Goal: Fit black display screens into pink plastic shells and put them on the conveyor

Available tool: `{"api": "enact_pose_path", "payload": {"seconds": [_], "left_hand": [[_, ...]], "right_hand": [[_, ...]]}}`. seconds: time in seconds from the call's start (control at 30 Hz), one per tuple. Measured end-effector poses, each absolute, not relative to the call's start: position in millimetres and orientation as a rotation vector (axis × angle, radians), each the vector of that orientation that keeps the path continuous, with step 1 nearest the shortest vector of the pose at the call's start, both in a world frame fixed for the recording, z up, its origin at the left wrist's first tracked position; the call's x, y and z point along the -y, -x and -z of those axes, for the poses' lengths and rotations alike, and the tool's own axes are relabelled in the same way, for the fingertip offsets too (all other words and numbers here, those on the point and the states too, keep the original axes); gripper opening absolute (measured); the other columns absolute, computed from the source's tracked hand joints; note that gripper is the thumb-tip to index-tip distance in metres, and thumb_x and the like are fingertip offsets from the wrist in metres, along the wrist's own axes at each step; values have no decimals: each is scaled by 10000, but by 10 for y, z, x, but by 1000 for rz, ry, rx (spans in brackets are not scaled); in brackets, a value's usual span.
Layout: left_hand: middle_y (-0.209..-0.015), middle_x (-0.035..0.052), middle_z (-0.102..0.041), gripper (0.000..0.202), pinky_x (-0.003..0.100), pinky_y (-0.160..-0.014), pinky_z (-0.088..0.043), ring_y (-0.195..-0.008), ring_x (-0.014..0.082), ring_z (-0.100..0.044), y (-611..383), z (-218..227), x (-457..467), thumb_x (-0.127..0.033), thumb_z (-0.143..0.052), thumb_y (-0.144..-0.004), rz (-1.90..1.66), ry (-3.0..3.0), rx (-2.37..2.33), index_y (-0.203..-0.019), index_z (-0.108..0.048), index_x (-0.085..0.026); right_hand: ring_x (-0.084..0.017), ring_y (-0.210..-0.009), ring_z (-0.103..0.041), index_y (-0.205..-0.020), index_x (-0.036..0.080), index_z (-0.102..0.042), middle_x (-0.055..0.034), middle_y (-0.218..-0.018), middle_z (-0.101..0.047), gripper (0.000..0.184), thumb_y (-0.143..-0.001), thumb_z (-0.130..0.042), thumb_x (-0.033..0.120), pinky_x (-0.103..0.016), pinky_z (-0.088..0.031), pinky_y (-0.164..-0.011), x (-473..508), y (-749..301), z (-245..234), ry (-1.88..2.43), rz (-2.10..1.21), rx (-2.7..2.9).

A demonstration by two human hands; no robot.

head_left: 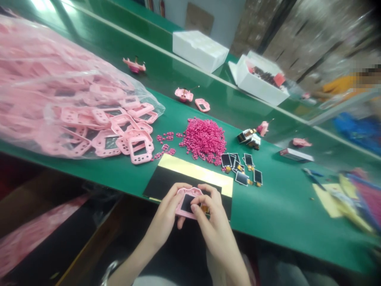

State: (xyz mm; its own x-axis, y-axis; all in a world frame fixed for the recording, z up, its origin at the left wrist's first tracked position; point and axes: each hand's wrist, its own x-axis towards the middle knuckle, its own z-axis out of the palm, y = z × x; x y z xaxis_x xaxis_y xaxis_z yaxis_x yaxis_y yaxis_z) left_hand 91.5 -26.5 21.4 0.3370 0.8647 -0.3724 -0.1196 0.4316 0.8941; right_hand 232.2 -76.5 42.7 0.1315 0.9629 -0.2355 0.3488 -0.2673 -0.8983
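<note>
Over the table's front edge, my left hand (167, 209) grips a pink plastic console shell (185, 214) by its left side, thumb on top. A dark LCD screen (186, 203) lies at the shell's window. My right hand (214, 212) is closed at the screen's right side, thumb and forefinger pinched on it. An orange ribbon cable (204, 208) shows beside those fingers. Whether the screen is fully seated I cannot tell. Below the hands lies a black sheet (160, 183) with a pale yellow sheet (190, 169).
A clear bag of pink shells (65, 87) spills onto the green table (276, 202) at left. Ahead are a pile of magenta small parts (204, 139) and several loose LCD screens (241, 178). White foam boxes (199, 49) stand behind. Pliers (314, 176) lie at right.
</note>
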Motion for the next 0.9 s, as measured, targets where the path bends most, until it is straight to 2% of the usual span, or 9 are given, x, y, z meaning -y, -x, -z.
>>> {"api": "enact_pose_path", "payload": {"seconds": [0.17, 0.3, 0.53, 0.63, 0.77, 0.83, 0.9], "left_hand": [[-879, 2, -668, 341, 190, -438, -363, -423, 54, -430, -916, -218, 268, -490, -462, -981, -771, -899, -1027, -1085, -587, -190], [-818, -14, -653, 341, 193, -462, -383, -427, 60, -443, -917, -204, 267, -487, -453, -993, -765, -906, -1032, -1098, -578, -189], [-877, 2, -662, 342, 197, -463, -393, -446, 63, -459, -923, -242, 271, -492, -459, -990, -769, -908, -1031, -1083, -585, -188], [-763, -23, -628, 344, 193, -455, -381, -431, 68, -446, -928, -247, 299, -499, -464, -988, -778, -892, -1037, -1085, -569, -186], [-648, -45, -580, 346, 188, -448, -388, -434, 85, -456, -932, -247, 347, -506, -484, -974, -799, -847, -1040, -1076, -554, -183], [-646, -41, -587, 342, 186, -440, -395, -427, 83, -457, -937, -252, 358, -506, -493, -966, -830, -829, -1056, -1058, -558, -184], [-662, -35, -598, 343, 184, -406, -378, -402, 76, -447, -944, -254, 357, -514, -509, -949, -854, -827, -1091, -1029, -567, -185]], "right_hand": [[-200, -1063, -623, -914, 251, -654, -65, -1369, -509, 118, -959, -545, 250, -309, -553, -813, 757, -2260, -408, 1715, -1044, 1267], [-208, -1068, -620, -893, 240, -651, -72, -1334, -532, 143, -969, -533, 266, -310, -545, -808, 752, -2253, -427, 1706, -1031, 1262], [-196, -1052, -629, -899, 245, -650, -63, -1310, -547, 132, -966, -540, 273, -300, -551, -808, 753, -2255, -425, 1700, -1045, 1260], [-207, -1123, -611, -907, 244, -651, -70, -1292, -557, 132, -965, -534, 264, -298, -552, -829, 753, -2219, -394, 1708, -989, 1261], [-223, -1103, -631, -877, 237, -658, -84, -1223, -609, 120, -943, -563, 270, -281, -552, -737, 745, -2166, -367, 1725, -857, 1260], [-211, -1051, -655, -984, 246, -664, -82, -1202, -636, 106, -939, -575, 278, -274, -554, -722, 738, -2165, -363, 1706, -830, 1218], [-189, -1001, -683, -1199, 261, -612, -77, -1217, -661, 245, -970, -539, 305, -289, -570, -784, 733, -2180, -357, 1676, -862, 1102]]}}
